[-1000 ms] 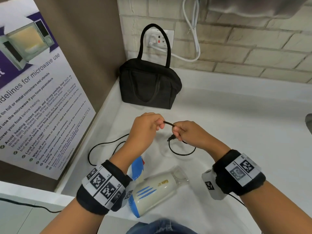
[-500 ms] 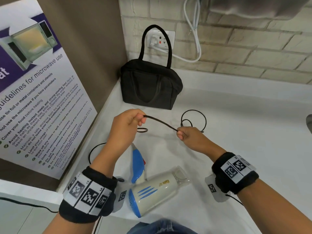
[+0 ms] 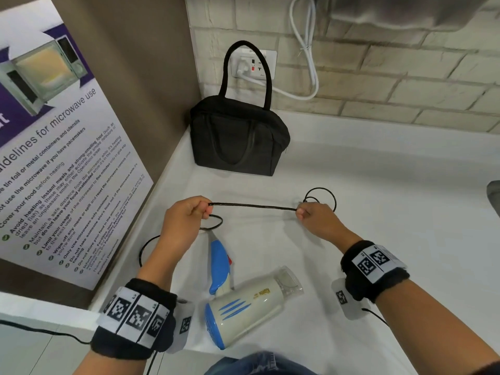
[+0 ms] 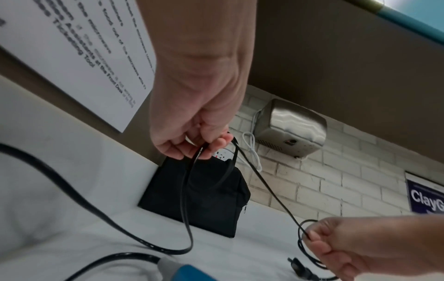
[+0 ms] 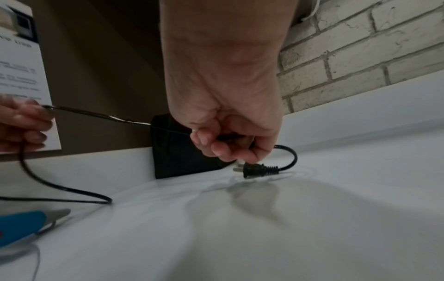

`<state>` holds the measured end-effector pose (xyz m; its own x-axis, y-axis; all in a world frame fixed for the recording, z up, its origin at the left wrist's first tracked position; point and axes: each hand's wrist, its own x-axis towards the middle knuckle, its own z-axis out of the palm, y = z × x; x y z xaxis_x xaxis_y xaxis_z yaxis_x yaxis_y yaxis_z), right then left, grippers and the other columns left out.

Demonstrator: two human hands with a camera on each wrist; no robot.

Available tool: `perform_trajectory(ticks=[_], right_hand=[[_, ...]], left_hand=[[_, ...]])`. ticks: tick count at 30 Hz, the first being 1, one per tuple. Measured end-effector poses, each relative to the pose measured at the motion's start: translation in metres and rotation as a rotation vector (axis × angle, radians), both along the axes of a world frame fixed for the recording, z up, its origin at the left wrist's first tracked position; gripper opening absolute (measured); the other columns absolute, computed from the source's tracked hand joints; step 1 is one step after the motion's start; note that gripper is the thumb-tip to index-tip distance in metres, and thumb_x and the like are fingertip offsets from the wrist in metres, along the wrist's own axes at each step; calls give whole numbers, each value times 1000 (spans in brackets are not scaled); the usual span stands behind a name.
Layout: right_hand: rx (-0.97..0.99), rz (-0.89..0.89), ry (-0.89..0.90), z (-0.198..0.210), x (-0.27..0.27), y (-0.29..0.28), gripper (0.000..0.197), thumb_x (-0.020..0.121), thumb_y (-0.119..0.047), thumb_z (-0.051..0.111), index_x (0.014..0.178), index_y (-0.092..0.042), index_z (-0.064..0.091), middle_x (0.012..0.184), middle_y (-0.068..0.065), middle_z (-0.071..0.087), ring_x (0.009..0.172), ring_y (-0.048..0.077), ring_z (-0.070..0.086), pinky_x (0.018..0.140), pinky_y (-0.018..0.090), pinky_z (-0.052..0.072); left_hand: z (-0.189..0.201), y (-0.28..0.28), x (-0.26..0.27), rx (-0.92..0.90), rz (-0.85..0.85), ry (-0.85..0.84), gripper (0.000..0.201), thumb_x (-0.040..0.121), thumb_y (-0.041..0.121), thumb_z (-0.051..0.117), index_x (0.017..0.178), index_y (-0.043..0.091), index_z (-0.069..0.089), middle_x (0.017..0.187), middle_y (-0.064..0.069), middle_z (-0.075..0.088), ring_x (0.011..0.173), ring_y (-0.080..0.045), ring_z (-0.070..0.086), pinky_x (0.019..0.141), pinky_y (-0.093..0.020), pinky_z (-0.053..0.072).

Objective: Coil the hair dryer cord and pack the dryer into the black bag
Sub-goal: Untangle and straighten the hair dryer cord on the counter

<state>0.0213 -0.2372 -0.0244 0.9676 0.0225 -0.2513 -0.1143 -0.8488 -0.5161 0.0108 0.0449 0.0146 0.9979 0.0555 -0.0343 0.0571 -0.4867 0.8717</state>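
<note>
A cream and blue hair dryer (image 3: pixel 243 304) lies on its side on the white counter (image 3: pixel 378 212), its blue handle (image 3: pixel 219 262) pointing away from me. Its black cord (image 3: pixel 251 206) runs taut between my two hands above the counter. My left hand (image 3: pixel 186 220) pinches the cord, and a loop (image 4: pixel 186 209) hangs below it. My right hand (image 3: pixel 316 217) pinches the cord near its end, where small loops (image 3: pixel 320 197) curl beyond the fist. The plug (image 5: pixel 254 169) hangs just under that hand, over the counter. The black bag (image 3: pixel 238 139) stands zipped in the back corner.
A microwave poster (image 3: pixel 54 158) leans on the brown left wall. On the brick wall behind the bag are a socket (image 3: pixel 255 64) with a white cable (image 3: pixel 305 50) and a steel hand dryer (image 4: pixel 291 126). The counter's front edge is close to my wrists.
My hands have drawn apart, left going left and right going right, so the cord between them has gone from a short slack piece to a long taut line.
</note>
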Motion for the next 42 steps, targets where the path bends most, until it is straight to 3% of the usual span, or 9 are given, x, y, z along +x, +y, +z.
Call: perform_trajectory(ticks=[8, 12, 16, 20, 25, 27, 31, 36, 42], right_hand=[[5, -86, 42, 1, 11, -2, 33, 93, -13, 38, 63, -21, 48, 85, 5, 54, 82, 23, 49, 75, 29, 36], [-33, -94, 35, 2, 12, 2, 28, 95, -15, 36, 74, -13, 54, 88, 9, 56, 86, 27, 52, 76, 30, 37], [-163, -18, 72, 17, 6, 13, 35, 98, -19, 28, 93, -3, 59, 98, 16, 59, 98, 32, 55, 80, 33, 39], [-248, 59, 168, 41, 4, 26, 35, 97, -20, 29, 65, -12, 42, 73, 5, 50, 79, 26, 50, 67, 30, 38], [66, 84, 251, 81, -7, 46, 23, 95, -13, 41, 89, -6, 62, 69, 4, 62, 62, 15, 58, 62, 25, 47], [176, 110, 250, 94, -13, 49, 27, 96, -13, 38, 83, -8, 61, 72, 4, 65, 62, 13, 59, 61, 21, 49], [353, 77, 113, 105, -16, 37, 27, 94, -12, 41, 87, -13, 66, 83, 1, 68, 73, 8, 63, 74, 28, 54], [454, 17, -99, 106, -10, 15, 24, 96, -14, 45, 98, -13, 69, 89, -6, 69, 81, 3, 62, 77, 21, 50], [301, 319, -201, 99, -11, 11, 22, 95, -28, 50, 106, -23, 69, 108, -10, 64, 98, -10, 53, 83, 5, 38]], left_hand=[[-21, 2, -6, 87, 3, 111, 34, 92, 3, 43, 68, 18, 62, 69, 4, 58, 67, -9, 52, 60, -8, 39], [-44, 3, 6, 271, -12, 223, 27, 91, 2, 41, 81, 10, 65, 82, -4, 66, 83, -23, 62, 82, -26, 46], [-45, 2, 13, 503, -90, 292, 21, 92, 6, 39, 81, 5, 58, 83, -9, 60, 78, -21, 58, 72, -15, 38], [-21, -27, 13, 914, -180, 13, 30, 94, 14, 44, 120, 24, 53, 113, 1, 59, 106, -19, 53, 94, -32, 28], [5, -88, 0, 746, -506, -222, 44, 94, 37, 47, 135, 26, 41, 135, 7, 48, 133, -11, 33, 112, -33, 1], [8, -99, 0, 643, -539, -247, 28, 94, 25, 48, 121, 19, 53, 111, 4, 60, 119, -13, 48, 108, -26, 11], [12, -88, 5, 440, -489, -181, 25, 89, 5, 50, 109, 11, 64, 86, 5, 50, 84, -11, 49, 65, -13, 33], [19, -77, 3, 297, -454, -122, 22, 92, 4, 47, 96, 4, 68, 90, -6, 58, 79, -12, 51, 65, -5, 32], [25, -75, -2, 97, -317, -98, 26, 90, -5, 41, 87, 5, 65, 76, 8, 55, 62, 5, 53, 64, 0, 39]])
